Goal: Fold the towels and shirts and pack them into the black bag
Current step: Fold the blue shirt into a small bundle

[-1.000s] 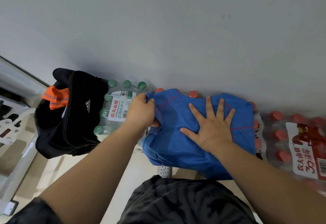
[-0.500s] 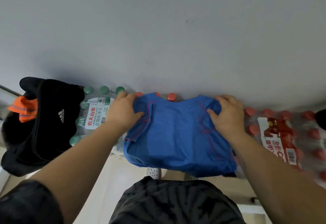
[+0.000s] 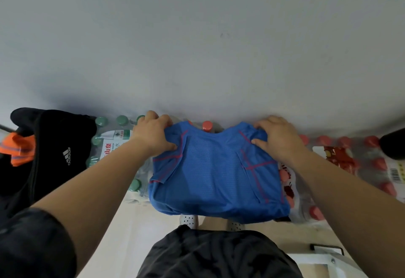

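Observation:
A blue shirt (image 3: pixel 215 172) with red seams lies partly folded on top of packs of bottled water, its collar toward the wall. My left hand (image 3: pixel 153 134) grips the shirt's far left shoulder. My right hand (image 3: pixel 277 137) grips the far right shoulder. Both sleeves are folded inward over the body. The black bag (image 3: pixel 54 152) with a white logo sits at the left, open, with an orange cloth (image 3: pixel 16 148) showing inside it.
Green-capped bottle packs (image 3: pixel 109 139) lie between the bag and the shirt. Red-capped bottle packs (image 3: pixel 350 163) stretch to the right. A grey wall (image 3: pixel 197 47) rises just behind. A dark object (image 3: pixel 394 144) is at the right edge. My shoes (image 3: pixel 188 220) stand on the pale floor.
My right hand lifted off the middle of the shirt and took hold of the far right shoulder. My left hand shifted up to the far left shoulder. The view swung to the right.

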A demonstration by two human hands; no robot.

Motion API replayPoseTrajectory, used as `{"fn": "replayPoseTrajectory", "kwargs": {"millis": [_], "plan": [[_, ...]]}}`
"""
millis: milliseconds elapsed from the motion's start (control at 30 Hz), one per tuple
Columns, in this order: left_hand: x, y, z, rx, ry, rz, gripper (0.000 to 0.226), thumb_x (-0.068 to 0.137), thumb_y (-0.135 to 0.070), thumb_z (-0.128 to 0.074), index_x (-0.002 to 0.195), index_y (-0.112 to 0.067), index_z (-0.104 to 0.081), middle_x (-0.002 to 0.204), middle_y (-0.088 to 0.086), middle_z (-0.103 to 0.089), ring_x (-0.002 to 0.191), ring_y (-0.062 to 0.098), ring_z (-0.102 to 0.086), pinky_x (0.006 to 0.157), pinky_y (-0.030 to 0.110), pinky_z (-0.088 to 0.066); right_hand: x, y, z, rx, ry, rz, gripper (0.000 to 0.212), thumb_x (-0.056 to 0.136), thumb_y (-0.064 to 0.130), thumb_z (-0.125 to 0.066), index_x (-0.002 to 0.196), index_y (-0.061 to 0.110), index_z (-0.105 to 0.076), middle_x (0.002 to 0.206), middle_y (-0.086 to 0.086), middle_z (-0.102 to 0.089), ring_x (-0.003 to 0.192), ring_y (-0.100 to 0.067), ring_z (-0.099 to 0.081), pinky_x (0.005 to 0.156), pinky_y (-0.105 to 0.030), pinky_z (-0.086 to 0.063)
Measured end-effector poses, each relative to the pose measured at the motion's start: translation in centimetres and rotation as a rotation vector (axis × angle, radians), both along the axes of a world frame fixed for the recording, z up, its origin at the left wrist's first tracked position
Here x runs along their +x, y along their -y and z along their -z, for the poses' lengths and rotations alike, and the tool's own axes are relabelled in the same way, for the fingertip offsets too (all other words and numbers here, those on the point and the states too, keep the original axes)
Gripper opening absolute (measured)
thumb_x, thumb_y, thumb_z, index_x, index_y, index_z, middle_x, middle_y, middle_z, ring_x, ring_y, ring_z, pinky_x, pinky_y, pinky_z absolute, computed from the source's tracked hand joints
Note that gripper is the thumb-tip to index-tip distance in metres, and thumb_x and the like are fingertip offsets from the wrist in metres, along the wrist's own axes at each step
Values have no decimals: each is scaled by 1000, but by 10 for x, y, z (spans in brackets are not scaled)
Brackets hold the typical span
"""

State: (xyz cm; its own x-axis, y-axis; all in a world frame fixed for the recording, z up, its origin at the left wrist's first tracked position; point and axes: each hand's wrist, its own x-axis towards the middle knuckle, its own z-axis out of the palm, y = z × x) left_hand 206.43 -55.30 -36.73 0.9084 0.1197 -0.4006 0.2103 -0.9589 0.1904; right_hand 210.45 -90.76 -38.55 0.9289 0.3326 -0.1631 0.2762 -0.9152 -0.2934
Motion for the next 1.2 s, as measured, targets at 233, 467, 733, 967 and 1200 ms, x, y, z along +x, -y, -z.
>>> {"fn": "replayPoseTrajectory", "kwargs": {"millis": [233,467,733,967,1200], "plan": [[4,-3,5,-42,-12,5,39,64,-42,-85,91,-27,-61,107,2,-44,100,25,-48,83,35,-47,-4,-2,-2,16,-59,-5,18,90,33,-70,100,20,-63,99,-2,-66,96,-26,-60,83,-39,-50],[2,1,7,22,40,118,31,71,-37,-77,67,-23,-50,75,-4,-59,75,21,-57,61,31,-46,4,11,-12,68,-278,-86,39,75,44,-84,101,24,-62,102,2,-54,91,-15,-58,88,-33,-51],[4,1,8,-68,21,57,34,73,-34,-79,97,-22,-59,90,-4,-65,85,21,-62,73,37,-55,3,9,-11,40,-309,-53,33,71,33,-90,90,25,-64,80,16,-58,74,-8,-58,65,-23,-44],[3,6,1,29,-8,195,18,82,-36,-67,79,-21,-57,80,-1,-62,78,24,-60,66,35,-50,3,11,-15,-10,-270,-86,30,80,32,-82,71,29,-53,78,8,-60,74,-15,-57,69,-34,-49],[16,6,-33,-45,104,256,34,83,-25,-70,67,-18,-41,68,0,-50,74,30,-52,61,33,-32,23,24,-55,-113,-138,-62,33,80,26,-80,70,19,-49,75,1,-56,74,-24,-55,60,-33,-37]]}}
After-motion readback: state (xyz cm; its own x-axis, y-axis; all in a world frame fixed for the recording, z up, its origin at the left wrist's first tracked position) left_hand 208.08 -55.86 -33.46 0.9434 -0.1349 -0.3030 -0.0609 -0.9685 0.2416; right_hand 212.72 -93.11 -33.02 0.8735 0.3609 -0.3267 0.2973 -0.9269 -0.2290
